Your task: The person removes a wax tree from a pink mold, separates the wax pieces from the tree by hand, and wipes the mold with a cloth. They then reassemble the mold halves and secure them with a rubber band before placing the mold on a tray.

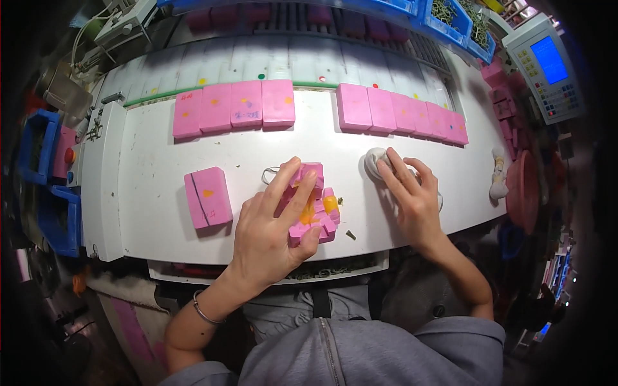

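On the white table, my left hand point(267, 225) has its thumb and fingers closed around an opened pink block-shaped mould point(312, 231). Stepped pink pieces and a yellow insert point(331, 204) show inside it; my fingers cover part of its left side. To the right, the fingertips of my right hand point(415, 206) are on a rounded whitish cloth bundle point(373, 165), gripping it from above. Something pale shows partly behind that hand. A closed pink block point(209, 198) with a dark band around it lies left of my left hand.
Two rows of upright pink blocks point(232, 106) point(399, 114) stand across the back. Blue bins point(63, 219) sit at the left edge and far right. A control panel point(547, 61) stands at the upper right. A twisted cloth point(497, 174) and pink basin point(521, 193) lie right.
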### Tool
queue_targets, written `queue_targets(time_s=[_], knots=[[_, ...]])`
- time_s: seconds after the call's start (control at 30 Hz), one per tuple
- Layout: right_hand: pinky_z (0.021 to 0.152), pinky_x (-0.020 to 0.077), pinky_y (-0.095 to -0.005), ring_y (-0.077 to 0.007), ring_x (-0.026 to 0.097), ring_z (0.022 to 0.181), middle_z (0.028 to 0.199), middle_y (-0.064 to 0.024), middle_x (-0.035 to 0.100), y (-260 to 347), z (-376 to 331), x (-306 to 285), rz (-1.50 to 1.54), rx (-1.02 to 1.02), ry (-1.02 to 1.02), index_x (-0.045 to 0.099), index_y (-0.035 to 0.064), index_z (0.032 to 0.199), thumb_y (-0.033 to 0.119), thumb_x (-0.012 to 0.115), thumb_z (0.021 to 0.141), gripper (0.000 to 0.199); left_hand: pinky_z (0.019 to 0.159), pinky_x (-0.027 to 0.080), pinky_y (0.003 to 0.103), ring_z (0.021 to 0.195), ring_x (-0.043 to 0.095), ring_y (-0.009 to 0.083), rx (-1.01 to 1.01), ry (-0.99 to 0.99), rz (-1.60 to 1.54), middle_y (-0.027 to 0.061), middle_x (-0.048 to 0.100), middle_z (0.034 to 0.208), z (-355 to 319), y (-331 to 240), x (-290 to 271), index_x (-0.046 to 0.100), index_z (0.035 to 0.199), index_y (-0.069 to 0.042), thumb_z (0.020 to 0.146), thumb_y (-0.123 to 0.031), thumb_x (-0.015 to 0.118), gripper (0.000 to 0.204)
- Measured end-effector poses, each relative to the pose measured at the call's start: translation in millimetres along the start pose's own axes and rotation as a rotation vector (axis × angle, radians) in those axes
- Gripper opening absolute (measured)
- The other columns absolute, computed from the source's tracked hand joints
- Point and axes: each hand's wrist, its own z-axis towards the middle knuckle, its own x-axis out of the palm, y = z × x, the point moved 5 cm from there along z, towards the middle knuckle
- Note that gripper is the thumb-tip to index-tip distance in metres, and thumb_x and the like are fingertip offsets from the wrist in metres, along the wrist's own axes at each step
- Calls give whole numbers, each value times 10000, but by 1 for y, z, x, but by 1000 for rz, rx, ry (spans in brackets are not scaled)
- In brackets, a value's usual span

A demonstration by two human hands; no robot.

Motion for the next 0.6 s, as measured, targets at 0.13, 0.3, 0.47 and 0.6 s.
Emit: queue_targets(time_s=[0.13,0.3,0.47,0.6], knots=[[878,384,-401,-283,517,1073,1262,-114,546,48,2,0,250,-64,-80,592,77,1188,117,709,699,504,761,479,345,893,563,253,7,-114,-39,143,464,1251,-5,-5,1,571,1256,-103,782,-238,601,494],[874,403,-402,-327,519,1051,1213,-136,543,62,11,24,576,-84,-24,558,26,1175,106,710,700,505,558,457,266,717,485,170,-39,-279,-50,131,448,984,-21,-6,-5,640,1165,-56,795,-160,594,387],[875,411,-426,-353,507,1050,1150,-155,523,67,18,28,721,-44,-35,527,18,1204,86,700,700,537,554,417,272,684,442,146,-102,-280,68,97,391,935,-29,-6,-14,585,1217,-25,767,-351,705,569],[882,408,-430,-371,488,1060,1144,-172,489,77,24,28,621,-131,5,478,26,1258,81,699,685,616,584,435,288,707,470,156,-157,-166,-58,86,414,927,-20,-11,-25,542,1274,-54,690,-302,784,679]])
